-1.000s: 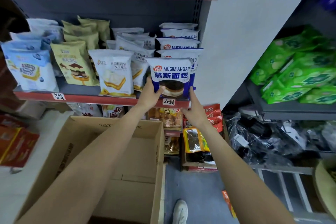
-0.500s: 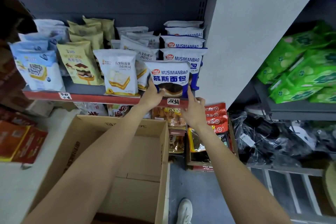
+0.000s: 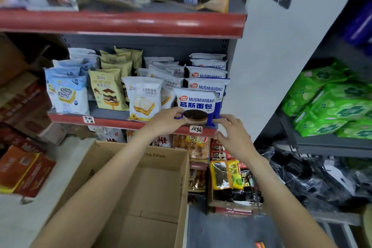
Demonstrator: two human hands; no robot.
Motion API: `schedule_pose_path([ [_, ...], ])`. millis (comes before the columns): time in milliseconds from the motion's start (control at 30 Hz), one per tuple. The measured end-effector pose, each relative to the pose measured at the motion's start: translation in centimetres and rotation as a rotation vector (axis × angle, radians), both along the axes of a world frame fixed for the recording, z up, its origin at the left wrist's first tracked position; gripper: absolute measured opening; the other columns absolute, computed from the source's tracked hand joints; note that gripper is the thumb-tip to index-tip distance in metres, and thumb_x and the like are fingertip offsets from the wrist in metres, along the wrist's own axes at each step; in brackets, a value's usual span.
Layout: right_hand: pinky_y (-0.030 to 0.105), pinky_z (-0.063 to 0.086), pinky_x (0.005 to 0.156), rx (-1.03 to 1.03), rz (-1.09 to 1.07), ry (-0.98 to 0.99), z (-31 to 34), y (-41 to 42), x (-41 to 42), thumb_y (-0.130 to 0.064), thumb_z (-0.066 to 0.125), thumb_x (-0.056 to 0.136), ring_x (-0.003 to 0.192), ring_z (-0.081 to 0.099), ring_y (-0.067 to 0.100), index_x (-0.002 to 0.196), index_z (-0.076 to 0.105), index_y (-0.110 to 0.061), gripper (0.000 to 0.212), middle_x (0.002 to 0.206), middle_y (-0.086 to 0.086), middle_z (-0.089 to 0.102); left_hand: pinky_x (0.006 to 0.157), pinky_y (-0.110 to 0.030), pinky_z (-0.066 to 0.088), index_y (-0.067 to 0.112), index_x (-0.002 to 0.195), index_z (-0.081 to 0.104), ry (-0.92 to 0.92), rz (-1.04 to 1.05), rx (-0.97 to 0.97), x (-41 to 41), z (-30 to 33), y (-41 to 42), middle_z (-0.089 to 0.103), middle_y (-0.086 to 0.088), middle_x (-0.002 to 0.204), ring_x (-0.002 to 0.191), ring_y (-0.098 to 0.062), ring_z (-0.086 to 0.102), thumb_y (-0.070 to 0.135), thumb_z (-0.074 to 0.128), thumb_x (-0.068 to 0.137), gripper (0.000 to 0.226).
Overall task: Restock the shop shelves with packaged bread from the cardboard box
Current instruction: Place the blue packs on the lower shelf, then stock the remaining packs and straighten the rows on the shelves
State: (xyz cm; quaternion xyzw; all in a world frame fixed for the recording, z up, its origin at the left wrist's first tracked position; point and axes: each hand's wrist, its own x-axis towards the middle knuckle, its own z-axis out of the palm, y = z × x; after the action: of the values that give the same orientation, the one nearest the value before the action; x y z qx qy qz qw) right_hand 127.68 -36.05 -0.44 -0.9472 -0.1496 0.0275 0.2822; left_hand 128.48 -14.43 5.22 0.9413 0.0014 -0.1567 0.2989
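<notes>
Now my left hand (image 3: 165,122) pinches the bottom corner of the front bread packet (image 3: 196,106) — upright on the shelf (image 3: 112,124); my right hand (image 3: 233,137) hovers just beside it, fingers relaxed — the cardboard box (image 3: 141,197) sits below.

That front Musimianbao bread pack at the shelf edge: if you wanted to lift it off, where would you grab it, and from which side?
Probably by its two side edges, low down, coming straight in from the front. The front Musimianbao pack stands upright at the shelf lip, with a white pack close on its left and more packs behind, so its front is the freest way in.
</notes>
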Motion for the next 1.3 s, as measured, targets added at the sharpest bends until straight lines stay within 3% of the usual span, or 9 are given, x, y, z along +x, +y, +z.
schedule_pose_path([
  [100, 0.031, 0.047, 0.091, -0.142, 0.145, -0.015, 5.7, -0.7, -0.4, -0.029, 0.049, 0.095, 0.11, 0.056, 0.013, 0.125, 0.055, -0.026, 0.03, 0.126, -0.006, 0.059, 0.083, -0.026, 0.044, 0.031, 0.132, 0.048, -0.062, -0.083, 0.041, -2.1, 5.2, 1.1, 0.06, 0.011, 0.11, 0.105, -0.009, 0.056, 0.037, 0.048, 0.096, 0.037],
  [233, 0.031, 0.05, 0.086, -0.185, 0.244, -0.133, 14.2, -0.7, -1.0, -0.036, 0.049, 0.095, 0.098, 0.06, 0.003, 0.122, 0.056, -0.034, 0.028, 0.114, -0.016, 0.064, 0.08, -0.02, 0.047, 0.032, 0.124, 0.056, -0.371, -0.143, 0.066, -3.7, 11.9, 2.6, 0.064, 0.014, 0.107, 0.094, 0.0, 0.058, 0.037, 0.05, 0.095, 0.03],
  [367, 0.032, 0.052, 0.083, -0.004, 0.214, -0.349, 21.4, -0.4, -1.4, -0.035, 0.052, 0.092, 0.092, 0.062, 0.0, 0.117, 0.06, -0.035, 0.025, 0.102, -0.019, 0.068, 0.079, -0.012, 0.048, 0.027, 0.115, 0.063, -0.819, -0.109, -0.099, -3.4, 17.6, 3.4, 0.067, 0.017, 0.098, 0.089, 0.006, 0.061, 0.023, 0.058, 0.093, 0.023],
  [533, 0.036, 0.052, 0.086, 0.224, 0.074, -0.656, 26.5, 0.7, 1.0, -0.034, 0.057, 0.088, 0.099, 0.06, 0.007, 0.117, 0.06, -0.03, 0.029, 0.11, -0.013, 0.065, 0.094, -0.027, 0.042, 0.02, 0.126, 0.054, -1.149, -0.084, 0.017, 0.4, 21.9, 3.8, 0.057, 0.005, 0.121, 0.107, -0.01, 0.053, 0.015, 0.064, 0.087, 0.041],
  [667, 0.038, 0.041, 0.097, 0.02, -0.008, -0.711, 28.6, 2.9, 4.7, -0.047, 0.061, 0.084, 0.123, 0.042, 0.022, 0.129, 0.05, -0.027, 0.05, 0.135, -0.001, 0.046, 0.107, -0.027, 0.025, 0.02, 0.142, 0.036, -1.101, -0.129, 0.219, 4.3, 23.4, 3.0, 0.038, -0.006, 0.142, 0.131, -0.021, 0.034, 0.016, 0.069, 0.079, 0.072],
  [867, 0.043, 0.042, 0.096, -0.18, -0.096, -0.686, 29.2, 5.8, 9.9, -0.064, 0.057, 0.079, 0.122, 0.045, 0.03, 0.132, 0.046, -0.027, 0.066, 0.137, 0.004, 0.043, 0.112, -0.049, 0.027, 0.024, 0.151, 0.003, -0.903, -0.132, 0.472, 8.7, 23.0, 1.9, 0.007, -0.008, 0.158, 0.145, -0.029, 0.007, 0.032, 0.071, 0.077, 0.101],
  [1000, 0.038, 0.043, 0.088, -0.11, -0.044, -0.601, 29.5, 5.9, 11.8, -0.056, 0.064, 0.078, 0.121, 0.047, 0.026, 0.134, 0.044, -0.028, 0.065, 0.138, 0.004, 0.042, 0.115, -0.046, 0.024, 0.024, 0.15, 0.013, -0.93, -0.173, 0.421, 10.4, 22.4, 1.6, 0.016, -0.005, 0.156, 0.143, -0.026, 0.017, 0.05, 0.067, 0.076, 0.096],
  [1133, 0.038, 0.046, 0.092, 0.015, 0.033, -0.557, 29.3, 4.3, 13.4, -0.04, 0.071, 0.074, 0.117, 0.051, 0.022, 0.125, 0.052, -0.031, 0.055, 0.131, 0.003, 0.052, 0.111, -0.047, 0.031, 0.03, 0.149, 0.018, -0.928, -0.15, 0.404, 11.7, 22.0, 1.4, 0.021, 0.0, 0.155, 0.142, -0.022, 0.023, 0.081, 0.041, 0.065, 0.101],
  [1300, 0.033, 0.036, 0.103, -0.035, 0.218, -0.478, 29.4, 0.5, 15.4, -0.034, 0.065, 0.085, 0.123, 0.046, 0.019, 0.124, 0.057, -0.025, 0.04, 0.133, 0.002, 0.051, 0.113, -0.048, 0.026, 0.034, 0.148, 0.018, -0.833, -0.16, 0.409, 12.7, 22.9, 1.1, 0.013, 0.004, 0.157, 0.144, -0.02, 0.014, 0.075, 0.057, 0.07, 0.096],
])
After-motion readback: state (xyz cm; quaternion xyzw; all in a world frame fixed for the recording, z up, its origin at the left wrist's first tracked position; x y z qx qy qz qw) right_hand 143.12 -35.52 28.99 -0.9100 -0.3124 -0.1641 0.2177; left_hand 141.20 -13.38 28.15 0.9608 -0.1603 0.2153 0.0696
